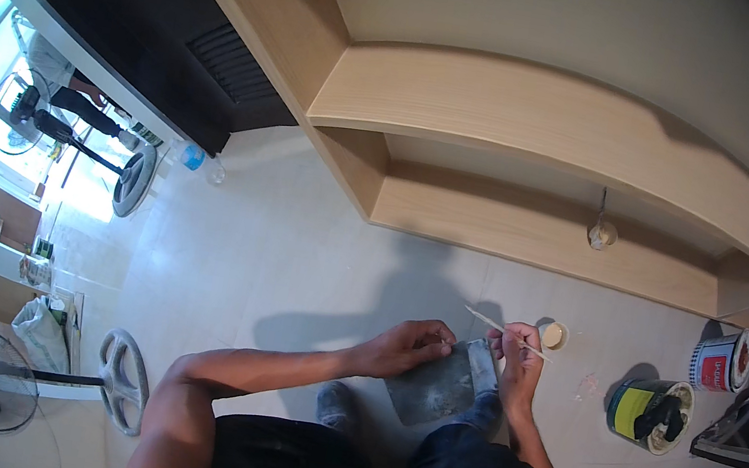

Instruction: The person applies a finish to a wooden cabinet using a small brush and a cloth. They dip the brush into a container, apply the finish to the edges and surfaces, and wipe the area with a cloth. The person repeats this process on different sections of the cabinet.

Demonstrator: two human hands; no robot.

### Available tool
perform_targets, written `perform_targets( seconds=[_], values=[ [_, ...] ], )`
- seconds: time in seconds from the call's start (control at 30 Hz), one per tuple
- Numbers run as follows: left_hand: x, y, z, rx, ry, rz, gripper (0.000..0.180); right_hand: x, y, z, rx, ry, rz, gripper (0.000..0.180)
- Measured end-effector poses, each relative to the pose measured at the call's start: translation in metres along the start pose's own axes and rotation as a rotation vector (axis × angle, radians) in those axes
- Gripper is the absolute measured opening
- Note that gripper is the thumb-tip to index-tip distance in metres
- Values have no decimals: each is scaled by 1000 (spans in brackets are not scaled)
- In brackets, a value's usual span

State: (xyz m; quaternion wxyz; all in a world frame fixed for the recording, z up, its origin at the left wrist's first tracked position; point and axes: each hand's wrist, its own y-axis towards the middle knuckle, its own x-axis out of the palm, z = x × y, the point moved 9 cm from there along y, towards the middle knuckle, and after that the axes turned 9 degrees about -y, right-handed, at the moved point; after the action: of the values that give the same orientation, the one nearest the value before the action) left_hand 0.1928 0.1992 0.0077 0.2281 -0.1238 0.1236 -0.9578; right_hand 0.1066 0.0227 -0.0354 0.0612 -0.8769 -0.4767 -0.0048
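Note:
My left hand grips the upper left edge of a flat grey metal blade, a wide scraper, held over my knee. Against the blade's right edge is my right hand, which pinches a thin pale stick that slants up to the left. A small round lid with beige putty lies on the floor tiles just beyond my right hand. I am crouched, with dark shorts and one foot below the blade.
A light wooden built-in shelf unit runs across the far side. A red and white can and a green and yellow can stand at right. Two pedestal fans lie at left near a bright window.

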Motion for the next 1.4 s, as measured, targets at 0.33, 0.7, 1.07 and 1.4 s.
perform_targets(
  seconds=[0.33, 0.7, 1.07, 1.4],
  values=[
    [-104, 10, -159, -30, 871, 133, 23, -71, 18, -27, -206, -169, 236, 24],
    [36, 136, -93, -5, 701, -94, 84, -241, -7, 13, -7, 36, 665, 16],
    [104, 237, -128, 57, 597, -128, 105, -247, -35, 34, 141, 78, 684, 12],
    [80, 223, -115, 145, 341, -109, 72, -230, -23, -2, 69, 192, 608, 17]
  ],
)
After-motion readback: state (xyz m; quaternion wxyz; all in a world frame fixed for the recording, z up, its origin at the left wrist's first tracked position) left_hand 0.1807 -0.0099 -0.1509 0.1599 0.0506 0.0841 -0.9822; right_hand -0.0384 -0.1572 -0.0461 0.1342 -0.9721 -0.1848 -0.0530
